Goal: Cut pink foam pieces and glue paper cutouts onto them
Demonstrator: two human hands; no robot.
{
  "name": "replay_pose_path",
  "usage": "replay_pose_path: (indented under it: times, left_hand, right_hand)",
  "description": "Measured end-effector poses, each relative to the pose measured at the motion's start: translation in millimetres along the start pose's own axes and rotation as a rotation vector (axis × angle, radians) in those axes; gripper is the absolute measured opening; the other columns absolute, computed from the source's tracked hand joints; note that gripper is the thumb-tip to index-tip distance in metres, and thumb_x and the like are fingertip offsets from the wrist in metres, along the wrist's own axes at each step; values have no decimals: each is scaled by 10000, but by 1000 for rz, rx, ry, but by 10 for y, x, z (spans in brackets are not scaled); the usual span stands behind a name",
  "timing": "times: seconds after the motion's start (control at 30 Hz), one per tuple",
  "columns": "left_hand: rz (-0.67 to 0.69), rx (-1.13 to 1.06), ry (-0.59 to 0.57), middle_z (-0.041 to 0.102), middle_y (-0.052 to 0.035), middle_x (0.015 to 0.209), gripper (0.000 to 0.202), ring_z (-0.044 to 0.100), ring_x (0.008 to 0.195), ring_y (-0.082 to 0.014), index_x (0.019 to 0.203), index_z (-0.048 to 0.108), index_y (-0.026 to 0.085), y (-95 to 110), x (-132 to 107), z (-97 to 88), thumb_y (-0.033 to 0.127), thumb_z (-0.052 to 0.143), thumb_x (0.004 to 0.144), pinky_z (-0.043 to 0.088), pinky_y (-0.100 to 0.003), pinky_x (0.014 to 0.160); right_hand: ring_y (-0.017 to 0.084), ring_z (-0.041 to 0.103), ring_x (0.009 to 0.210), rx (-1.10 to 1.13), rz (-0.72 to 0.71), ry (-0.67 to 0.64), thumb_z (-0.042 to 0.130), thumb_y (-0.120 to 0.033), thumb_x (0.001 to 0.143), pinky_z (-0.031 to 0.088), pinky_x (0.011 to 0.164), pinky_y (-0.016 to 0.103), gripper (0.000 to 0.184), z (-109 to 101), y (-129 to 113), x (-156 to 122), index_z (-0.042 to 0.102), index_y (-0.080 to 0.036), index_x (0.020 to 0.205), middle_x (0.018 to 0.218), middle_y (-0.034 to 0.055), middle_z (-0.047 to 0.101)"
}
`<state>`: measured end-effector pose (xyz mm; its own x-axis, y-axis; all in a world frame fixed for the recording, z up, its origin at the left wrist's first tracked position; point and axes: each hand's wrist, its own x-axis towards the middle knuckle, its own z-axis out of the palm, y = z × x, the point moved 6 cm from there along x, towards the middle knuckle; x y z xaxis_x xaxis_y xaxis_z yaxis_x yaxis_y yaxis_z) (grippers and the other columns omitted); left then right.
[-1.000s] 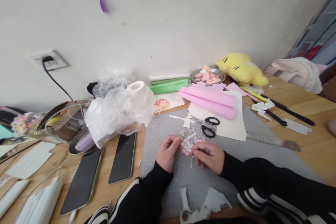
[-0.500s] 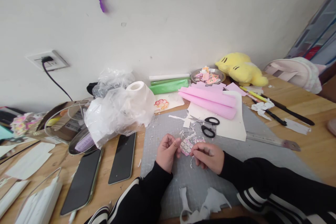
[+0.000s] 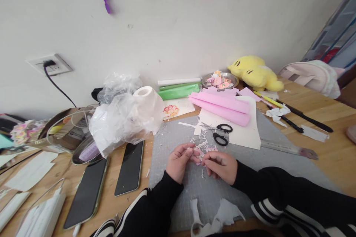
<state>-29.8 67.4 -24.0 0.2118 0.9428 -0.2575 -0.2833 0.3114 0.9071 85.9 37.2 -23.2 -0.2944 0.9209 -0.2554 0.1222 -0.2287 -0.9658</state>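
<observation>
Over the grey cutting mat (image 3: 264, 159) both my hands meet on a small pink paper cut-out (image 3: 199, 156) with a scale pattern. My left hand (image 3: 179, 161) pinches its left edge with fingers curled. From the right, my right hand (image 3: 221, 166) pinches the same piece, fingers closed. Most of the cut-out is hidden between the fingertips. White paper scraps lie on the mat just beyond the hands, and black-handled scissors (image 3: 221, 134) rest a little farther back.
Pink paper rolls (image 3: 222, 107) on white sheets, green rolls (image 3: 179, 90), a metal dish of stickers (image 3: 220, 80), a yellow plush toy (image 3: 256, 72), pens and a metal ruler (image 3: 289, 149) lie behind and right. Two phones (image 3: 130, 166) and a plastic-wrapped tissue roll (image 3: 128, 116) sit left.
My left fingers have closed over the pink cut-out, so less of it shows now. Both hands stay in the same place on the mat.
</observation>
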Motion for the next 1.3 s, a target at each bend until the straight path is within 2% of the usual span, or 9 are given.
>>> replay_pose_path:
  times: [0.17, 0.33, 0.53, 0.63, 0.77, 0.9, 1.1, 1.2, 1.3]
  left_hand:
    - [10, 87, 18, 425, 62, 249, 360, 369, 212, -77, 562, 486, 163, 6, -26, 8, 509, 514, 658, 234, -185, 289]
    - [47, 58, 7, 307, 72, 214, 450, 303, 193, -68, 427, 308, 199, 25, -37, 30, 532, 415, 711, 199, -194, 280]
    - [5, -60, -62, 444, 47, 332, 315, 411, 291, -88, 505, 363, 191, 32, -34, 51, 426, 445, 698, 274, -206, 349]
    - [11, -33, -35, 557, 26, 445, 213, 451, 330, -85, 641, 501, 158, 22, -20, 11, 368, 526, 666, 281, -197, 349]
    - [17, 28, 17, 667, -53, 674, 282, 528, 400, -89, 803, 581, 107, 13, -4, -36, 306, 616, 606, 318, -193, 373]
    - [-6, 84, 17, 673, -64, 629, 244, 544, 379, -101, 691, 558, 104, 18, -13, -14, 297, 647, 571, 311, -185, 358]
    - [-1, 134, 35, 627, -21, 442, 351, 519, 307, -112, 546, 356, 175, 40, -33, 14, 385, 636, 566, 274, -168, 315]
    - [-16, 137, 35, 633, -40, 455, 341, 514, 302, -108, 570, 397, 161, 19, -16, 8, 435, 600, 585, 277, -168, 310]
    - [-19, 91, 46, 670, -82, 581, 341, 554, 365, -119, 669, 494, 118, 2, 6, -15, 428, 603, 578, 315, -178, 330]
  right_hand:
    - [39, 387, 350, 1, -10, 2, 470, -306, 700, 304, 368, 160, 161, -1, 7, -11, 526, -155, 703, 467, -49, 481]
    - [41, 390, 354, -12, 4, 8, 455, -272, 709, 300, 370, 159, 140, 0, 12, -18, 530, -153, 702, 470, -46, 485]
    - [45, 392, 352, -14, 7, 16, 454, -271, 709, 306, 372, 162, 143, 2, -1, -5, 530, -152, 697, 463, -44, 482]
    - [41, 394, 354, -15, -4, 8, 446, -272, 716, 312, 376, 158, 150, 2, -8, -10, 527, -147, 701, 465, -44, 482]
    - [38, 388, 352, -16, -8, -6, 442, -270, 718, 309, 371, 154, 150, 5, -7, -9, 521, -144, 696, 461, -46, 476]
    - [37, 394, 360, -33, -14, -11, 439, -269, 722, 311, 374, 152, 150, 5, -11, -4, 518, -143, 700, 467, -44, 479]
    - [37, 392, 359, -30, -8, -6, 436, -270, 724, 318, 379, 154, 156, 5, -16, -5, 522, -141, 703, 467, -42, 480]
    - [40, 397, 364, -33, -7, 2, 437, -269, 722, 322, 380, 154, 159, 8, -15, -13, 524, -139, 698, 467, -41, 481]
    - [40, 395, 361, -36, -6, 3, 437, -264, 719, 316, 371, 152, 152, 9, -12, -20, 520, -140, 692, 465, -41, 480]
